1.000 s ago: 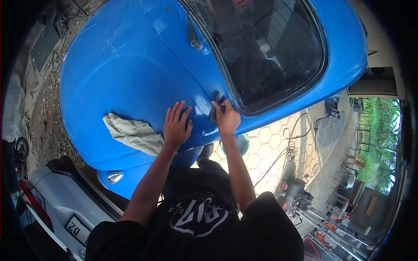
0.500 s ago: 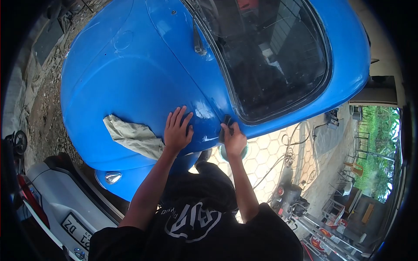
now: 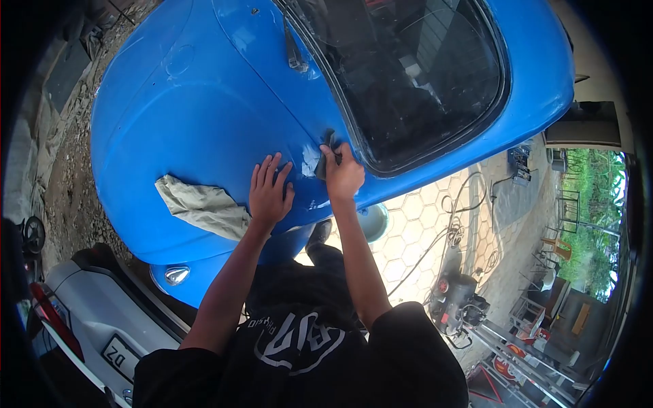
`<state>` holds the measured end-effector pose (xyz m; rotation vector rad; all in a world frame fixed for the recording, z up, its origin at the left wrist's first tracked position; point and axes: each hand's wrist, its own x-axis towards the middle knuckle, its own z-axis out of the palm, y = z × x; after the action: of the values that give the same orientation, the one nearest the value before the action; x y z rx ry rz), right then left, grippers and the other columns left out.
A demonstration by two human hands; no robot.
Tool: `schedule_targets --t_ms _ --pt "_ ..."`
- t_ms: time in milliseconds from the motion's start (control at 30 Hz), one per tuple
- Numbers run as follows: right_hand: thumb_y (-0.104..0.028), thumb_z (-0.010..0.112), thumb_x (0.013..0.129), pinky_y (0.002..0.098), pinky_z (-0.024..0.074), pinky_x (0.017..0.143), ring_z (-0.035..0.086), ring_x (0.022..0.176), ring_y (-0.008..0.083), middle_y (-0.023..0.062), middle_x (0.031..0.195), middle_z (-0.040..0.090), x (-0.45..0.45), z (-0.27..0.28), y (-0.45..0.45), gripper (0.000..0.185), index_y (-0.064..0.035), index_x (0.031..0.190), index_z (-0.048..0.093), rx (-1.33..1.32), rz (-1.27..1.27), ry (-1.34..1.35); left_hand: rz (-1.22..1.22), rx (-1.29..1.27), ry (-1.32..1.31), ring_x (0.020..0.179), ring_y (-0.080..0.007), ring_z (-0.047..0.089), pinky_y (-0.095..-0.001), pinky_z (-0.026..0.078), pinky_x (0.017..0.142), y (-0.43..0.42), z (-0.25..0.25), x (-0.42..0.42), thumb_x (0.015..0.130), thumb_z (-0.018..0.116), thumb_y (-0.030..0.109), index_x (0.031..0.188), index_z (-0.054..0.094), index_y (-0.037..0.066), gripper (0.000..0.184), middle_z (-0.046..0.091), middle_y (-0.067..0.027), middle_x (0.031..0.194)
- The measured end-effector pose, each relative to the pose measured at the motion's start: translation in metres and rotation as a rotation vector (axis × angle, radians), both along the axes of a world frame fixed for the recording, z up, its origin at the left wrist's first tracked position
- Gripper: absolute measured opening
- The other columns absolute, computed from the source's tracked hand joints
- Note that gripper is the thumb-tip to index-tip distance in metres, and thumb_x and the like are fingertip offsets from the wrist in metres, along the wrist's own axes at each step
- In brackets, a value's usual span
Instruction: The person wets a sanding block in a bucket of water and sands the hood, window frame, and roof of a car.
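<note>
My left hand (image 3: 270, 194) lies flat on the blue car body (image 3: 197, 129), fingers spread, holding nothing. To its right, my right hand (image 3: 343, 173) grips a dark, thin pad (image 3: 328, 139) and presses it on the blue panel near the lower corner of the windshield (image 3: 422, 81). Beside the pad is a pale, shiny patch (image 3: 309, 160) on the paint. A crumpled beige cloth (image 3: 204, 207) rests on the car to the left of my left hand.
A bucket (image 3: 373, 222) stands on the tiled floor below the car's edge. Hoses (image 3: 435, 238) run across the tiles to a compressor (image 3: 457, 299). Metal ladders (image 3: 524, 367) lie at the lower right. A silver car (image 3: 102, 313) is at the lower left.
My right hand and the pad moved down toward the car's edge, then back up beside the windshield corner. My left hand stays on the same part of the panel.
</note>
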<state>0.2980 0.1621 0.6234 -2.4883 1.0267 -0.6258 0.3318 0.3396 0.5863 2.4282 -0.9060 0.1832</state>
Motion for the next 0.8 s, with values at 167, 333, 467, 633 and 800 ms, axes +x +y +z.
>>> schedule_targets --t_ms 167,333,467,633,800 --pt "-0.04 0.085 0.079 0.0441 0.0495 0.055 0.068 0.062 0.0331 0.0096 0.065 0.068 -0.046 -0.016 -0.013 0.039 -0.0101 0.074 0.059 0.138 -0.002 0.003 0.005 -0.023 -0.005 0.141 -0.0317 0.043 -0.051 0.029 0.119 0.003 -0.004 0.0 0.088 0.059 0.022 0.133 0.061 0.015 0.046 0.049 -0.0114 0.151" --pt "-0.045 0.08 0.083 0.0461 0.0491 0.055 0.068 0.064 0.0376 0.0106 0.065 0.068 -0.007 -0.005 0.002 0.041 -0.0098 0.076 0.059 0.044 -0.052 0.058 0.011 -0.023 -0.002 0.141 -0.0315 0.043 -0.0508 0.029 0.119 0.002 -0.001 -0.002 0.088 0.059 0.021 0.133 0.061 0.015 0.045 0.049 -0.0113 0.151" --pt "-0.047 0.079 0.083 0.0473 0.0481 0.055 0.066 0.064 0.0393 0.011 0.067 0.068 -0.033 -0.011 -0.003 0.043 -0.0099 0.078 0.059 0.092 -0.03 0.034 0.001 -0.033 -0.014 0.141 -0.0322 0.044 -0.051 0.03 0.118 0.007 -0.001 -0.004 0.088 0.059 0.021 0.132 0.061 0.014 0.045 0.048 -0.0122 0.151" --pt "-0.053 0.076 0.083 0.0518 0.0505 0.057 0.068 0.069 0.0415 0.0145 0.07 0.068 -0.098 -0.023 -0.009 0.042 -0.0143 0.086 0.06 0.136 -0.102 0.033 -0.015 -0.062 -0.041 0.142 -0.0346 0.042 -0.0524 0.029 0.119 0.002 -0.003 0.001 0.09 0.058 0.02 0.133 0.061 0.013 0.044 0.048 -0.0129 0.151" --pt "-0.055 0.073 0.086 0.0535 0.0527 0.06 0.068 0.07 0.0443 0.0187 0.072 0.069 -0.098 -0.014 0.006 0.046 -0.0108 0.094 0.06 0.302 -0.104 -0.02 -0.047 -0.05 -0.084 0.144 -0.0363 0.039 -0.0546 0.027 0.119 0.003 -0.005 -0.001 0.092 0.055 0.019 0.137 0.056 0.011 0.046 0.045 -0.0141 0.153"
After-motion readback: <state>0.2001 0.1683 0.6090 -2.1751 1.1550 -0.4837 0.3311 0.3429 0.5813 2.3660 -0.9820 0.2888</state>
